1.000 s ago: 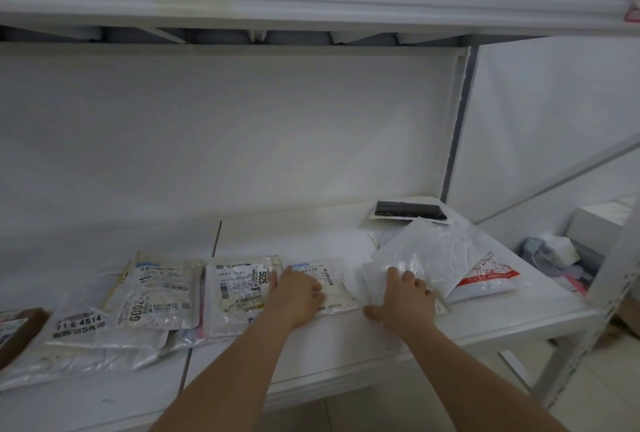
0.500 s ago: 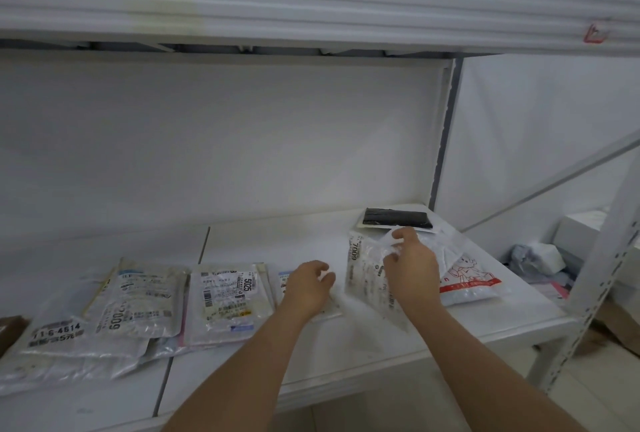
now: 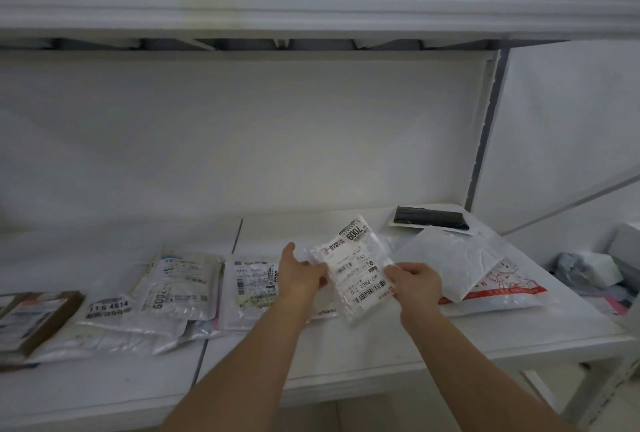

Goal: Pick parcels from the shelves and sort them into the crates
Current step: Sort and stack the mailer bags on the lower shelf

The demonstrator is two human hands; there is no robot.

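Labelled parcel [image 3: 356, 275] now lifted off shelf [image 3: 381, 341] and turned label-up, left hand [image 3: 303, 277] gripping its left edge, right hand [image 3: 415, 281] pinching its right edge.

The clear parcel [image 3: 353, 272] at centre frame, held between the left hand [image 3: 300, 275] and the right hand [image 3: 417, 282], carries a white label. Its top end reads "7009" in large digits; a lower line reads roughly "PB02 1:0" beside a barcode. The remaining print is too small to read.

On the shelf [image 3: 381, 355], lower left of the frame, a flat bag [image 3: 109, 310] shows "116 4814". The bag to its right [image 3: 180, 289] shows "6009", printed sideways. The next parcel [image 3: 251, 287] bears a barcode label with illegible text.

The red-printed bag [image 3: 498, 293] at right shows no legible lettering.
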